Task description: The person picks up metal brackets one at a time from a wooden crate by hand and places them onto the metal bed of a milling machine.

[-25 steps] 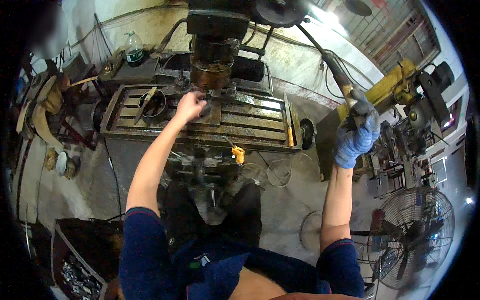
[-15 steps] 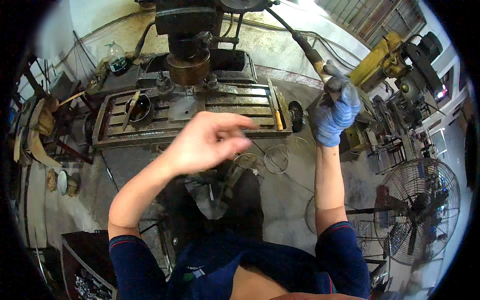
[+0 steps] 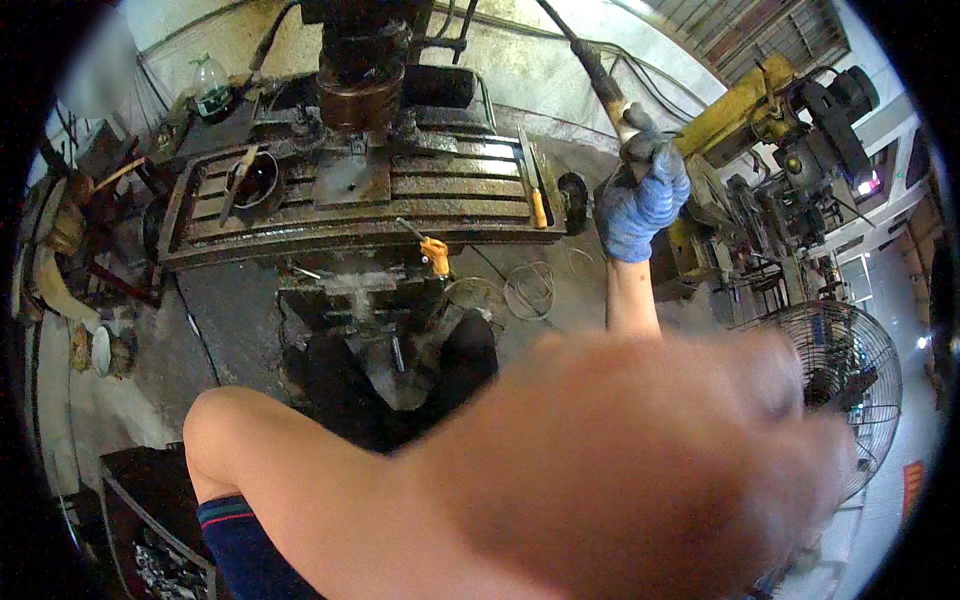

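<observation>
My right hand (image 3: 648,200), in a blue and grey work glove, is wrapped round the end of a long lever handle (image 3: 604,88) at the upper right. Bare and very close to the camera, my left hand (image 3: 650,440) is a large smear of motion across the lower right, so its fingers cannot be made out. Ahead stands a drilling or milling machine with a dark spindle head (image 3: 360,90) over a slotted metal table (image 3: 450,188). A small metal block (image 3: 352,180) lies under the spindle. The left hand covers much of my body.
A dark bowl (image 3: 268,178) with a brush across it sits on the table's left. A yellow-handled tool (image 3: 538,205) lies at the right end. An orange-handled crank (image 3: 434,256) juts out in front. A caged fan (image 3: 850,370) stands right; a plastic bottle (image 3: 211,90) stands back left.
My left hand has swung from in front of the table toward the camera and to the right, uncovering the orange handle. My right hand stays on the lever. The whole view has shifted slightly.
</observation>
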